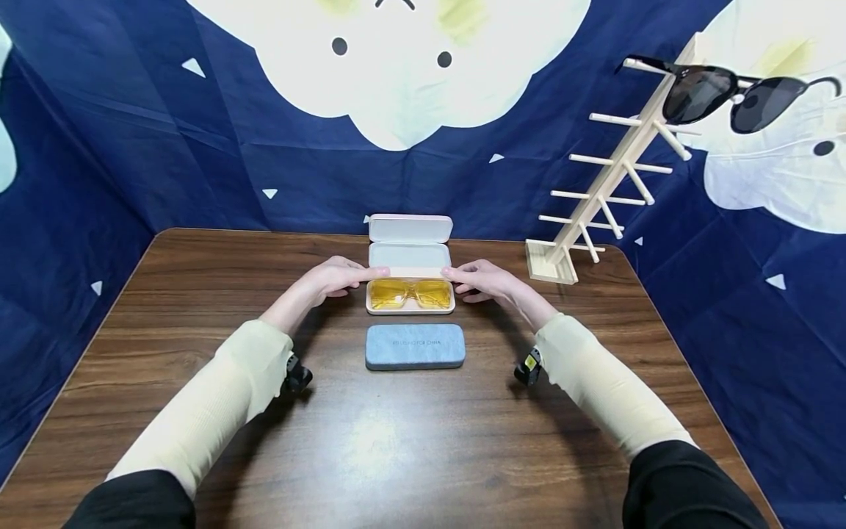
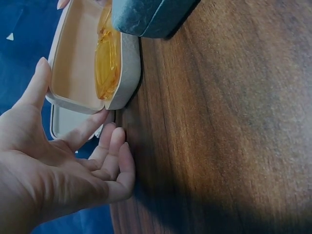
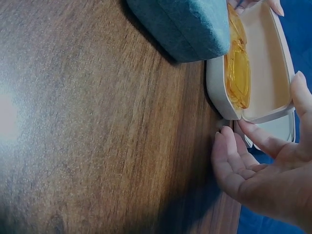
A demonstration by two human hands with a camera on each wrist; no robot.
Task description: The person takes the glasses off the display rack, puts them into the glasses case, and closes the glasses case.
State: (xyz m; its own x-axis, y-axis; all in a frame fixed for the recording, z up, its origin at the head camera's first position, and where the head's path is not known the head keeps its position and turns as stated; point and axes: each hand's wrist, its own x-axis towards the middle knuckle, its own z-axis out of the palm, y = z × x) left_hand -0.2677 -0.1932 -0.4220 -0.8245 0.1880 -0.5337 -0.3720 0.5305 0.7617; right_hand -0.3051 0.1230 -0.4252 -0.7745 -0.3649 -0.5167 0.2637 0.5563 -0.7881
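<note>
A dark wood-grain tabletop [image 1: 198, 353] with rounded corners fills the near and middle field; a soft patch of light reflects off its near centre. Behind it and on both sides hangs a navy fabric backdrop [image 1: 132, 147] printed with small white triangles and large white cloud-like shapes bearing black dots. At the far centre of the tabletop lies an open cream glasses case [image 1: 410, 275], its lid [image 1: 410, 229] raised toward the backdrop and a pair of yellow-lensed glasses [image 1: 410, 294] resting in its tray. The left hand [image 1: 330, 279] touches the left end of the case and the right hand [image 1: 485, 283] the right end; in each wrist view the thumb and index finger lie nearly straight against the case's end, while the remaining fingers are relaxed beside the tabletop, so neither hand is curled around the case. Just near of the open case lies a closed blue-grey felt case [image 1: 415, 346], apart from both hands; a line of embossed lettering crosses its top, too small to be read. At the far right stands a pale wooden display rack [image 1: 615, 176] with pegs in tiers, carrying black sunglasses [image 1: 727, 92] on its top tier. Both forearms wear cream sleeves [image 1: 218, 397] over dark cuffs.
</note>
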